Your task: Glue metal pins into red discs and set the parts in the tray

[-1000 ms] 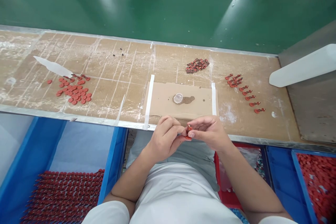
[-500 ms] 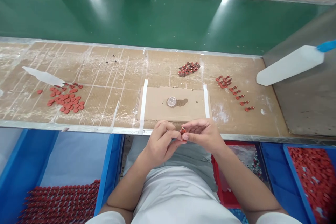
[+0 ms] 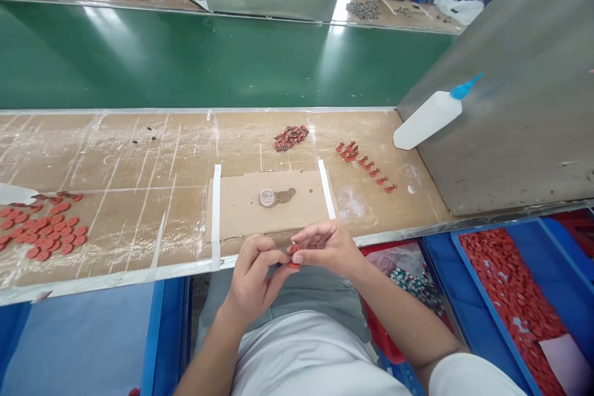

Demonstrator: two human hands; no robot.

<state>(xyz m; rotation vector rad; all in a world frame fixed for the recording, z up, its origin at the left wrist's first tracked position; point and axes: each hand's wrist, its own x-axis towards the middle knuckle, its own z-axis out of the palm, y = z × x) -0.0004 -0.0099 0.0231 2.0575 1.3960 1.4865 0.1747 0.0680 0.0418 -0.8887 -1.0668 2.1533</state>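
You had a small red part [image 3: 293,252] pinched betw. your fingertips, L hand [image 3: 253,275] and R hand [image 3: 327,247] both clenched on it, just over the bench's front edge [image 3: 111,278] and near the cardboard pad [image 3: 241,216]. A row of red pins [image 3: 369,166] lay to the R of the pad, approx. in a diagonal line; loose red discs [image 3: 46,238] sat well off to the L.

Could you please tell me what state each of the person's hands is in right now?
Left hand: closed, holding a small red part at its fingertips.
Right hand: closed, pinching the same part from the other side.
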